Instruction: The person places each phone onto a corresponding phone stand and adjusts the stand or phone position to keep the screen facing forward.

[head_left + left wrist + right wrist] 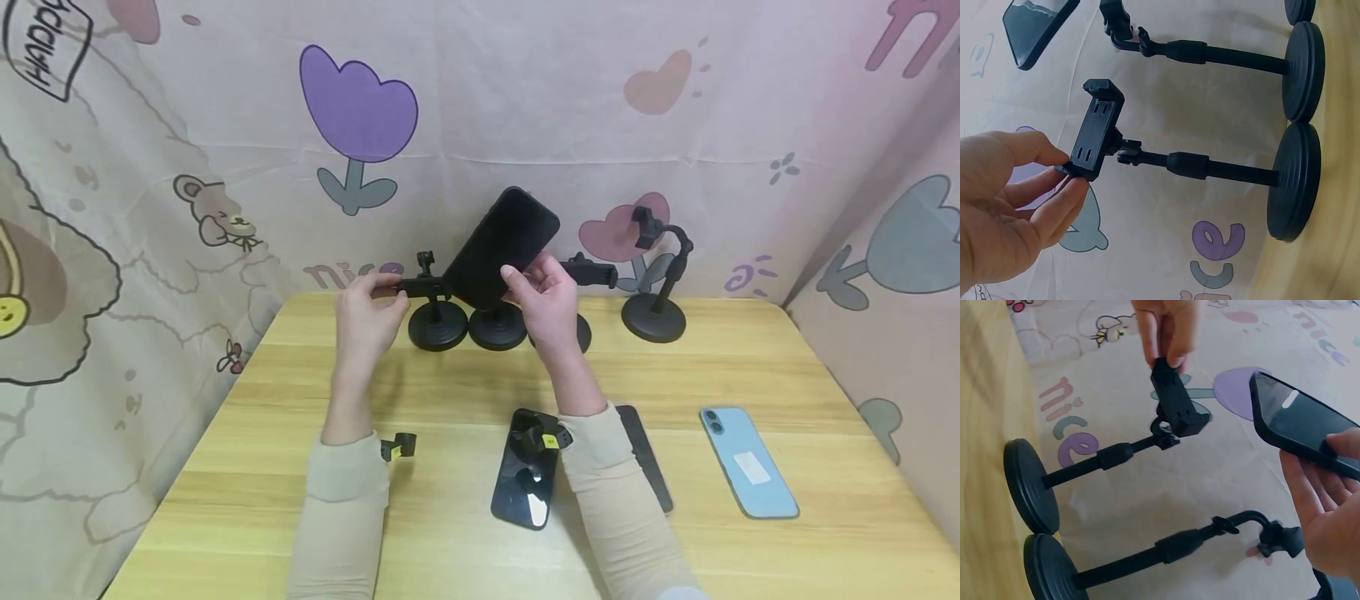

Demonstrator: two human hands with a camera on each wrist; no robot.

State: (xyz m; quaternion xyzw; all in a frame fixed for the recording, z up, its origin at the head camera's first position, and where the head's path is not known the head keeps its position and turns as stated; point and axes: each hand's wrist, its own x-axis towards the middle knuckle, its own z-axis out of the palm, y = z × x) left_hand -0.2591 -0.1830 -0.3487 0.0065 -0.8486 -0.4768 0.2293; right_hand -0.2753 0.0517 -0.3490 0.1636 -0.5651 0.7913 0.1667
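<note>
My left hand [369, 321] pinches one end of the clamp [1096, 131] on the leftmost black phone stand [438, 326]. The clamp's slotted face shows in the left wrist view, with no phone in it. A dark smartphone [504, 248] is tilted in my right hand [546, 304], thumb on its screen and fingers behind. The phone is just right of that clamp, apart from it in the right wrist view. Behind the phone stands a second stand [498, 327], its upper part hidden in the head view.
A third stand [592, 272] and a gooseneck-like fourth stand [656, 318] are to the right along the back. On the wooden table [247, 500] lie a black phone [516, 492], a dark phone [649, 458] partly under the right sleeve, and a light-blue phone [750, 462].
</note>
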